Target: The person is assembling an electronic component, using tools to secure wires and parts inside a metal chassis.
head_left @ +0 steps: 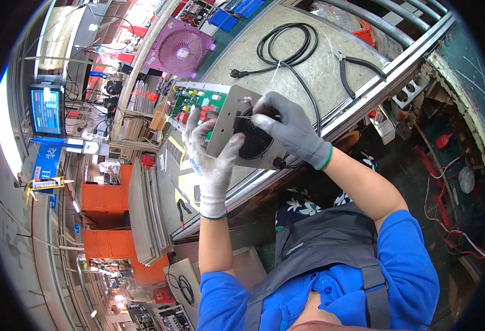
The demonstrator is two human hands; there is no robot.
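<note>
A metal housing (227,120) sits tilted on the workbench in front of me, its open side showing a green circuit board (212,100). Its end panel carries a round black fan (256,140). My left hand (209,157), in a pale glove, grips the panel's edge, thumb on the face and fingers over the board side. Close to the panel's upper part, my right hand (292,129), in a grey glove, has its fingers pinched; a thin pale strip shows by the fingertips, too small to name. A black power cord (311,102) runs into the panel's lower corner.
Black-handled pliers (358,71) lie at the bench's right side. Beyond the housing stands a purple fan (180,48). Stacked grey panels (146,215) lean at the left, near another hand tool (181,212). A metal rail (341,121) edges the bench.
</note>
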